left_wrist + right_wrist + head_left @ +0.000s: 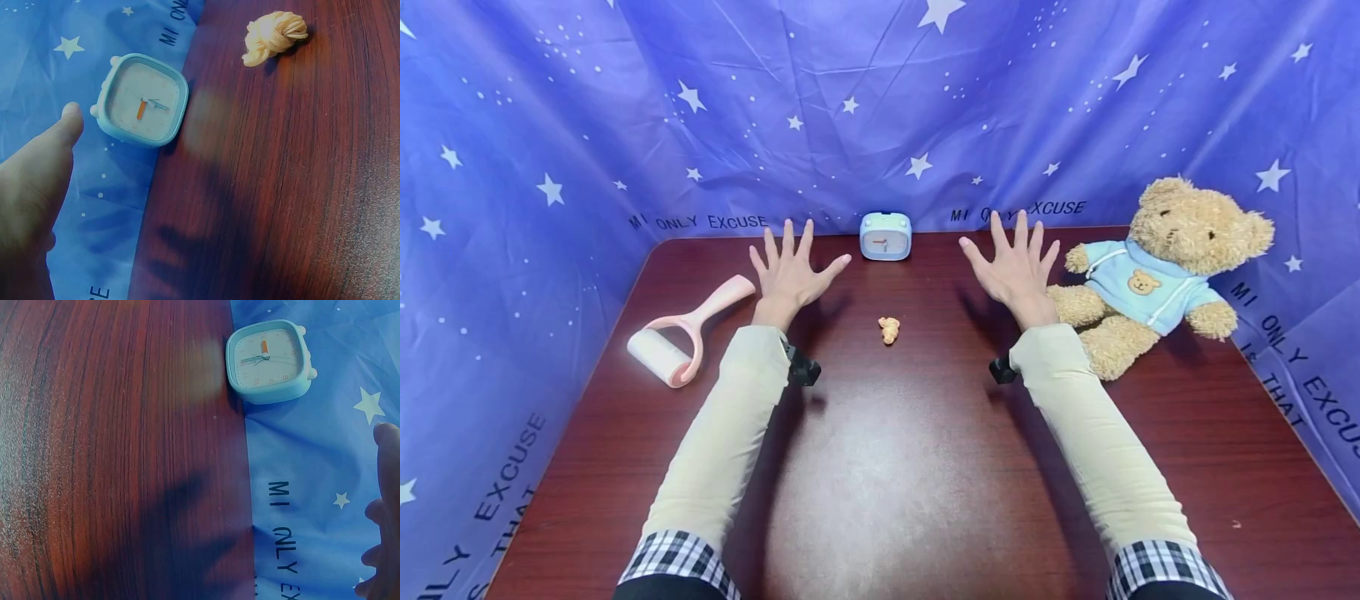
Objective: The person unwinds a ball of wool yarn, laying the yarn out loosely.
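In the head view my left hand (790,279) is held over the table with fingers spread, holding nothing. My right hand (1017,271) is spread the same way, and it too is bare. A light blue alarm clock (886,237) stands at the table's back edge between the hands; both wrist views show its face. In front of the clock lies a small bundle of peach-coloured yarn or cord (889,330). Left of my left hand rests a pink-handled lint roller (695,332) with a white roll. A teddy bear (1157,275) in a blue hoodie sits close to my right hand.
The dark red wooden table (880,467) reaches back to a blue curtain (820,108) with white stars and lettering, which also hangs at both sides. Small black wrist cameras (803,367) stick out inward from both sleeves. A tiny pale speck (1236,524) lies at the right.
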The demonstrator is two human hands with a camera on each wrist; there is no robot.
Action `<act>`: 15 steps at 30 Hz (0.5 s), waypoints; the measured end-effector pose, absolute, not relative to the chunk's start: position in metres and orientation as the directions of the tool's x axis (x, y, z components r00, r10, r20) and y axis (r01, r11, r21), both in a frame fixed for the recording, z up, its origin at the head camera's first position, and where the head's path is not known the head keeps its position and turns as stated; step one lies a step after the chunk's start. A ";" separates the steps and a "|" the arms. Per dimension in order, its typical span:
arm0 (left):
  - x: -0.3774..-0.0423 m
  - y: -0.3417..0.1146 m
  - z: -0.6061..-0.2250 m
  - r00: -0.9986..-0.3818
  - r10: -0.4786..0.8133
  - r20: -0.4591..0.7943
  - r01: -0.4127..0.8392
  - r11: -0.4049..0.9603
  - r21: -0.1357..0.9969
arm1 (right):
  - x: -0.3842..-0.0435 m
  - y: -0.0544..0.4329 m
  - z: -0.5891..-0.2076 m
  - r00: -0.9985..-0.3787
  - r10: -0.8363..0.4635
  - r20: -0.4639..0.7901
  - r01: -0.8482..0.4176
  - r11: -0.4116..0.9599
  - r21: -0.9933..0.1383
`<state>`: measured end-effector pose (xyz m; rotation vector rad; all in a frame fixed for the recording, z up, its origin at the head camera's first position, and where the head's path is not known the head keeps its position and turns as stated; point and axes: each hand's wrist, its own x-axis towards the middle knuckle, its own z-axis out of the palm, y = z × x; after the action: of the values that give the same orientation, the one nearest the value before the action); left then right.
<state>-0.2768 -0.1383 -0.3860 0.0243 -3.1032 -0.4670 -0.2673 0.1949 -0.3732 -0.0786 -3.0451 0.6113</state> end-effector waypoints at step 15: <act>-0.272 -0.140 -0.393 -0.970 0.126 0.206 0.206 0.876 0.436 | -0.265 0.200 -0.375 -0.966 0.024 0.258 -0.104 0.875 -0.472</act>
<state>-0.2719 -0.1398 -0.3931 -0.2567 -2.8751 -0.6963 -0.2652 0.2003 -0.3751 0.0604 -2.7903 0.7239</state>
